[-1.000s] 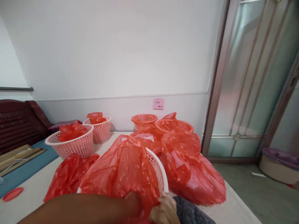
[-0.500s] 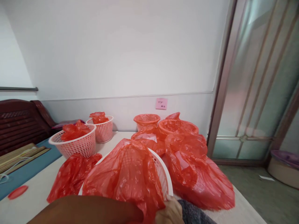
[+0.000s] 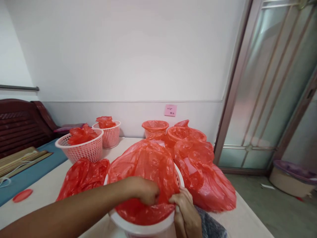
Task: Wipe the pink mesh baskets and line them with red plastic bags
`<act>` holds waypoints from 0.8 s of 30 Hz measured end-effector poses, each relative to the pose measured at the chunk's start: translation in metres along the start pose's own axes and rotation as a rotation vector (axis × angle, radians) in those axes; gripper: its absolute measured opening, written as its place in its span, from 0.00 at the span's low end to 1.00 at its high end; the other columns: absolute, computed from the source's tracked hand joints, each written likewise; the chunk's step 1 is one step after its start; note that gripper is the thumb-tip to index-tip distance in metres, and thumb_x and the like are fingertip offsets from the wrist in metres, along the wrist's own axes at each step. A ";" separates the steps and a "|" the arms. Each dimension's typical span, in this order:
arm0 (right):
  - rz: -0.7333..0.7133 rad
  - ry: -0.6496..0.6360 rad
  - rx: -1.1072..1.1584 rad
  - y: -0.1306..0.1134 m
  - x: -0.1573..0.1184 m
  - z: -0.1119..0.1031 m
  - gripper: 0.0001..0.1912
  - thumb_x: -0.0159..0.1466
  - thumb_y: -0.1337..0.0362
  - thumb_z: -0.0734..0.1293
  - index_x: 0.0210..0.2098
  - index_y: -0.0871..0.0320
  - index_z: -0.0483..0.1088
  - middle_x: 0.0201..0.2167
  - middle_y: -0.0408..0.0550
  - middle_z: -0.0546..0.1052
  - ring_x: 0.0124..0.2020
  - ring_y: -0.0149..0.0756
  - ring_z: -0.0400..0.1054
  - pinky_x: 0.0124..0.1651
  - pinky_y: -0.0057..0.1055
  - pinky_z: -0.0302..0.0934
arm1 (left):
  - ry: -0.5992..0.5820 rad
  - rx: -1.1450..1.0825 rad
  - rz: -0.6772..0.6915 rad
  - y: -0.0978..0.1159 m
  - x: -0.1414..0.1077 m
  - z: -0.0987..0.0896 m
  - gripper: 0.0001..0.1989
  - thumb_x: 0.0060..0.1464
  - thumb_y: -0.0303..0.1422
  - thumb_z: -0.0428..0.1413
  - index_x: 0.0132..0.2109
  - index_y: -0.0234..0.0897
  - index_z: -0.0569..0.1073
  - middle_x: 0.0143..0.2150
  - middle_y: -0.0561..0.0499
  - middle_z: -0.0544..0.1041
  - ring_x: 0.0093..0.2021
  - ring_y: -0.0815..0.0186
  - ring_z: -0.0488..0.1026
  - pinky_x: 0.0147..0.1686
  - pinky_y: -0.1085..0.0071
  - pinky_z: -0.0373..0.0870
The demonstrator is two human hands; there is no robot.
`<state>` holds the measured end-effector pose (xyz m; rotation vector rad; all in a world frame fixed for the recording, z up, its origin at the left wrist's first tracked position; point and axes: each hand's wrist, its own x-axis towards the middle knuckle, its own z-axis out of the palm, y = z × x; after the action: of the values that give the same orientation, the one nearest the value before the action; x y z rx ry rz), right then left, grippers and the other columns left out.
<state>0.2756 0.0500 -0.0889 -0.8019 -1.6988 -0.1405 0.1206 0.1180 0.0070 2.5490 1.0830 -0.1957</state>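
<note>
A red plastic bag (image 3: 151,158) lines a white plastic basket (image 3: 138,228) in front of me and hangs over its far rim. My left hand (image 3: 149,192) reaches into the bag's mouth with its fingers curled into a fist; whether they hold any of the film is hidden. At the basket's right rim, my right hand (image 3: 187,211) pinches the edge of the bag, thumb and fingers closed on it against the rim. Beside the basket on the left lies a crumpled red plastic bag (image 3: 85,177).
Two pink baskets (image 3: 85,152) with crumpled bags inside stand at the left. Lined baskets (image 3: 155,125) and a heap of red bags (image 3: 210,188) fill the right side. A red oval piece (image 3: 22,195) lies on the table (image 3: 39,215). A pink note (image 3: 170,110) sticks to the wall.
My left hand, hidden before, now shows as a fist inside the bag. The bag's mouth has opened toward me and the near rim shows. My right hand stays at the right rim.
</note>
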 end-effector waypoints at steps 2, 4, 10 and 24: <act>-0.028 -0.023 -0.023 -0.003 0.006 -0.006 0.11 0.63 0.75 0.55 0.37 0.55 0.64 0.29 0.42 0.70 0.35 0.35 0.67 0.55 0.38 0.55 | 0.063 -0.065 0.000 -0.004 -0.030 -0.009 0.08 0.59 0.33 0.53 0.33 0.35 0.72 0.29 0.54 0.73 0.27 0.71 0.67 0.27 0.73 0.63; -0.030 -0.037 -0.032 -0.005 0.008 -0.007 0.12 0.63 0.75 0.55 0.38 0.55 0.65 0.30 0.42 0.71 0.36 0.33 0.67 0.57 0.37 0.53 | 0.187 -0.123 -0.005 -0.008 -0.065 -0.012 0.11 0.63 0.34 0.46 0.37 0.37 0.71 0.33 0.54 0.74 0.32 0.70 0.69 0.31 0.73 0.62; 0.034 -0.071 -0.012 -0.011 0.011 -0.009 0.08 0.65 0.72 0.59 0.39 0.54 0.66 0.33 0.42 0.72 0.36 0.32 0.67 0.49 0.31 0.59 | 0.328 -0.113 0.017 -0.024 -0.140 0.022 0.09 0.62 0.39 0.49 0.40 0.40 0.70 0.38 0.52 0.74 0.37 0.66 0.69 0.36 0.71 0.61; -0.085 -0.226 -0.168 -0.031 0.008 -0.032 0.09 0.64 0.71 0.62 0.43 0.55 0.68 0.45 0.52 0.71 0.48 0.34 0.68 0.50 0.26 0.65 | 0.845 0.356 0.289 -0.054 -0.172 0.058 0.14 0.62 0.33 0.52 0.53 0.35 0.64 0.40 0.46 0.73 0.39 0.61 0.68 0.39 0.65 0.66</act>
<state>0.2834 0.0140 -0.0618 -0.8972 -1.9550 -0.2620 -0.0370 0.0157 -0.0164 3.1558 0.9560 0.9167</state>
